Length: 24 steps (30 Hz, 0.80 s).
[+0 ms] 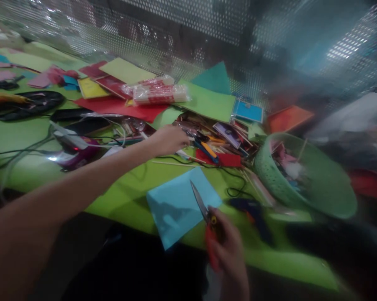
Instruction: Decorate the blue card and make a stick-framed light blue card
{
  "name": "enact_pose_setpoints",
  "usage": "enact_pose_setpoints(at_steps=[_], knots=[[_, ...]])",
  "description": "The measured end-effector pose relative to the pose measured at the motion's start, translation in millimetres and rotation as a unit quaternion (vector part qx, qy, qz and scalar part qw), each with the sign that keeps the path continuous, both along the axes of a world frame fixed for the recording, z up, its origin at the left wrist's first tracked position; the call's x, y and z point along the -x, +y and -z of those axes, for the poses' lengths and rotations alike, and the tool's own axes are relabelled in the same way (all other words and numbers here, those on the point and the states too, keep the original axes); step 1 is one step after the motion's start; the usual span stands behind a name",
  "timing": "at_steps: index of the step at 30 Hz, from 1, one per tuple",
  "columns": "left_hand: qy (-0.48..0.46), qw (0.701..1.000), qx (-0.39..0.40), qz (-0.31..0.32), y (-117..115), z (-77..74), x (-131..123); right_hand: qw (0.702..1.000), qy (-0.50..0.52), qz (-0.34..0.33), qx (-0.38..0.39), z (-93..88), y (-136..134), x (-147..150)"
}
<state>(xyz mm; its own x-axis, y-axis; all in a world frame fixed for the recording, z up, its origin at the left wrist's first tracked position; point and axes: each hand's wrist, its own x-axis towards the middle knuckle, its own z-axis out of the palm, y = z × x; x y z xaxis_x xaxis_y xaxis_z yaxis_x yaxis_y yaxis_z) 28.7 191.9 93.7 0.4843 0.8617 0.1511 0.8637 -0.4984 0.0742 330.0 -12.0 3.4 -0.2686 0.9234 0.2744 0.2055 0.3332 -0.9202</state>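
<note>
My right hand point(227, 242) grips red-handled scissors point(201, 202), the blades pointing up and away over a light blue sheet of paper point(178, 209). The sheet lies at the front of the table, a shadow falling across it. My left arm stretches forward, and my left hand point(171, 139) is at a heap of sticks and small tools. Its fingers are curled down and blurred; what they hold, if anything, cannot be made out. Just right of those fingers lies a pliers-like tool point(209, 151) with blue and orange handles.
A green basket point(329, 184) with paper scraps stands at the right. Near it lies a dark glue gun point(254, 215). Coloured sheets point(207, 100) and plastic-wrapped packs point(160, 93) cover the back. Cables and a lit purple device point(78, 152) are at the left of the green table point(134, 179).
</note>
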Motion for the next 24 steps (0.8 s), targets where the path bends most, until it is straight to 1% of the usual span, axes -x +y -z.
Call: enact_pose_setpoints(at_steps=[1, 3, 6, 10, 15, 20, 24], knots=[[0.023, 1.000, -0.006, -0.001, 10.8, 8.3, -9.2, 1.000, -0.007, 0.001, -0.001, 0.7, -0.3, -0.3], [0.061, 0.998, -0.017, 0.009, 24.2, 22.1, -17.4, 1.000, -0.015, 0.002, -0.008, 2.7, -0.9, -1.3], [0.100, 0.994, -0.035, 0.026, 32.5, 32.8, -15.3, 1.000, -0.018, 0.001, -0.014, 4.5, -1.0, -2.5], [0.123, 0.990, -0.052, 0.043, 41.7, 38.0, -12.3, 0.999, -0.032, -0.014, -0.017, 0.7, 0.1, -2.0], [0.124, 0.989, -0.066, 0.050, 52.2, 45.6, -17.2, 0.998, -0.049, -0.009, -0.028, -7.1, 1.6, 0.5], [0.116, 0.990, -0.072, 0.046, 52.5, 50.2, -15.9, 0.998, -0.055, -0.008, -0.044, -9.3, 3.0, 0.5], [0.088, 0.992, -0.077, 0.041, 50.1, 51.9, -14.0, 0.996, -0.070, -0.012, -0.051, -9.3, 3.9, 0.1]])
